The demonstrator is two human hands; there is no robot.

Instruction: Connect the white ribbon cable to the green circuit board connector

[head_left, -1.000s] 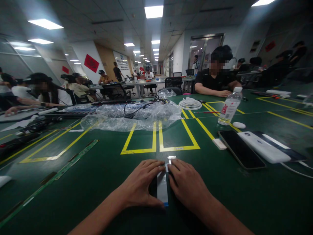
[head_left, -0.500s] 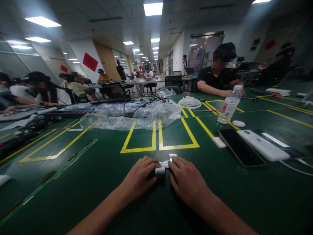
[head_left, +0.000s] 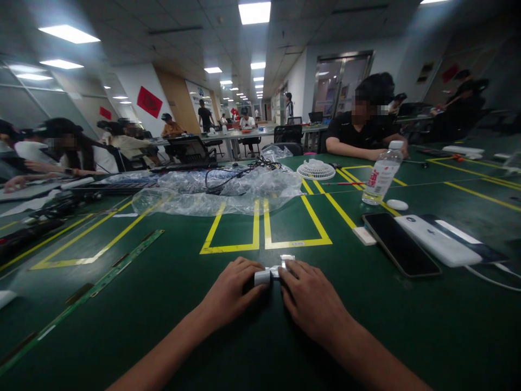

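Both hands lie low on the dark green table mat (head_left: pixel 163 326), which looks matte and a little rubbery. Between them, just in front of the person and near the yellow tape lines (head_left: pixel 258 247), is a small white roll (head_left: pixel 262 277), smooth and roughly cylindrical, with a small silvery flat end towards the far side. The left hand (head_left: pixel 233 292) has its fingers curled and kept together, and their tips press on the left side of the roll. The right hand (head_left: pixel 311 297) holds its fingers close together too, and the tips pinch the roll from the right, so it is gripped from both sides while it rests on the mat. To the right lie a black smartphone (head_left: pixel 401 244) with a glossy glass face and a white rounded power bank (head_left: pixel 437 241), side by side. Further back stands a clear plastic water bottle (head_left: pixel 380 182), and near it a round white fan (head_left: pixel 316 172) with a fine grille. A crumpled transparent plastic sheet (head_left: pixel 228 195) carries a black cable (head_left: pixel 232 178). On the left, a long thin green circuit board strip (head_left: pixel 101 279) lies diagonally.
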